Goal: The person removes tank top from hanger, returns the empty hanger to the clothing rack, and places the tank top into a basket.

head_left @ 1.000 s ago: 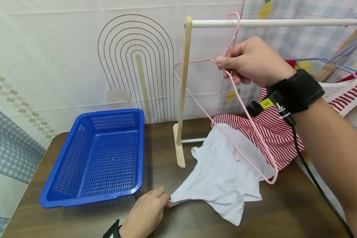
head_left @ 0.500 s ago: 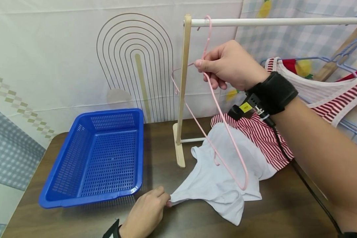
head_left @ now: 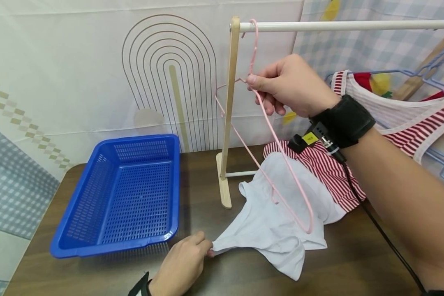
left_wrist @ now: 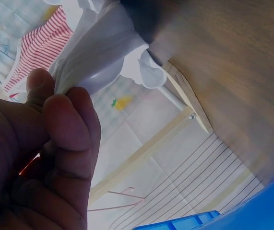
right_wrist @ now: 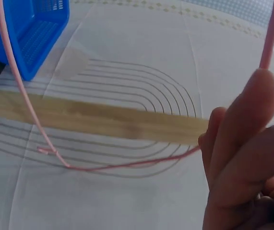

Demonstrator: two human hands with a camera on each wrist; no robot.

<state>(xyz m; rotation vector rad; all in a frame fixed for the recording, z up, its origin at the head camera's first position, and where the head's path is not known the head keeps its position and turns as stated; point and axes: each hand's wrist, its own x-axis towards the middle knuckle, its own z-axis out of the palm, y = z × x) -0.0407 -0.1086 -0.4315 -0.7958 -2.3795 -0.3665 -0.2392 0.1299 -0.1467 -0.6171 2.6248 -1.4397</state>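
Note:
My right hand (head_left: pixel 288 84) pinches a pink wire hanger (head_left: pixel 277 139) just below its hook. The hook loops over the white rail (head_left: pixel 336 26) close to the wooden post, and the hanger's frame slants down in front of a white sleeveless top (head_left: pixel 277 213). That top lies crumpled on the table, and my left hand (head_left: pixel 183 261) pinches its near left corner. In the left wrist view the white cloth (left_wrist: pixel 98 52) runs up from between thumb and fingers. The right wrist view has the hanger's wire (right_wrist: pixel 127 165) passing across the wooden post (right_wrist: pixel 103 117).
A blue perforated basket (head_left: pixel 174 185) stands on the left of the wooden table (head_left: pixel 200 205). Red-striped garments (head_left: pixel 410 131) hang from blue hangers (head_left: pixel 429 70) at the right. The rack's wooden foot (head_left: pixel 223 181) rests behind the white top. A black cable trails from my right wrist.
My right hand has moved left and slightly down, sliding the pink hanger's hook along the rail toward the wooden post. My left hand stays at the top's corner.

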